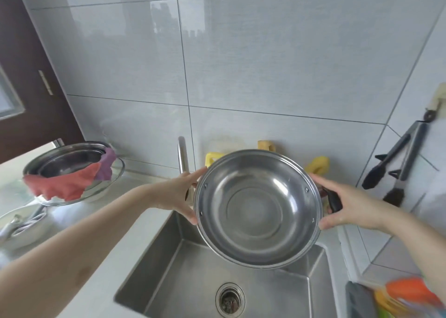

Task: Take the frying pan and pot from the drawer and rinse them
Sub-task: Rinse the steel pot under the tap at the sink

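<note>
A shiny steel pot [257, 209] with two side handles hangs tilted above the steel sink [169, 274], its open mouth turned toward me. My left hand [179, 193] grips its left side. My right hand [347, 206] holds the black handle on its right side. The inside of the pot looks bare and holds nothing. A frying pan does not show clearly in this view.
The tap [183, 156] stands behind the pot. On the left counter sit stacked steel bowls [70, 160] with a red cloth [60, 186] draped over them. Tongs [395, 156] hang on the right wall. Yellow sponges [317, 164] line the back. An orange item [410, 291] lies at bottom right.
</note>
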Demonstrator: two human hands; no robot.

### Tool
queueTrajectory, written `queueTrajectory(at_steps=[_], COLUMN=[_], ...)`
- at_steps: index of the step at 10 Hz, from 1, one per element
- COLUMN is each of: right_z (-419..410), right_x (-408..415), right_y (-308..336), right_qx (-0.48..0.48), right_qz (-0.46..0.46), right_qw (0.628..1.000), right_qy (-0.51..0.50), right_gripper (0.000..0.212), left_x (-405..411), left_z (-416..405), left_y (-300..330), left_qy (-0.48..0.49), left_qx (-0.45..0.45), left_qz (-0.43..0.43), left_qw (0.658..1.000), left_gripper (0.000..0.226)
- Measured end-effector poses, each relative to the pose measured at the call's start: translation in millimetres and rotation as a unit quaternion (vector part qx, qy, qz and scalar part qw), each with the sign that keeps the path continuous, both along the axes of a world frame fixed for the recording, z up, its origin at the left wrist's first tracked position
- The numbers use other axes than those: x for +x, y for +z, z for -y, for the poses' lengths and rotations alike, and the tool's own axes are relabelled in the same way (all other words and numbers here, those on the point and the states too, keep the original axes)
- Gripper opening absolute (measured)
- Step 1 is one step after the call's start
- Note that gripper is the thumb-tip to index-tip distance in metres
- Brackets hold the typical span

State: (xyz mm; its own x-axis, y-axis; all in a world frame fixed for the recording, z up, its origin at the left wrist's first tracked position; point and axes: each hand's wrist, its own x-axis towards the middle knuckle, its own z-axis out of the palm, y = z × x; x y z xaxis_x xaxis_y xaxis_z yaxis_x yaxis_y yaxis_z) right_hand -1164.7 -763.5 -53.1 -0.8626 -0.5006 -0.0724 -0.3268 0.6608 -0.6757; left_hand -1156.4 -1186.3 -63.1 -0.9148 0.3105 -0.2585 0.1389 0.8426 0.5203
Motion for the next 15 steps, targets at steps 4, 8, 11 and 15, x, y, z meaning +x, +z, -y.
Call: queueTrajectory(at_steps=[4,8,11,15], right_z=[-3,-34,-115,-208], right_x=[19,129,321,726], right_y=[-19,-17,-13,13], right_qx=[-0.020,-0.047,-0.113,-0.042], right_qz=[0.084,0.079,0.079,0.049], right_qw=[0.996,0.974,0.913,0.769], right_qy=[-0.015,-0.208,-0.385,-0.636], right_gripper=[0.109,0.103,0.105,0.102], left_x=[0,-12,35,296], left_z=[-1,-63,-220,-527], left_y=[-14,20,26,8], left_qy=[-0.038,-0.232,-0.424,-0.644], left_qx=[-0.013,0.017,0.020,-0.007], left_qz=[0.045,0.086,0.068,0.019], left_qw=[0.998,0.969,0.903,0.765], left_gripper=[0.137,0.103,0.116,0.139])
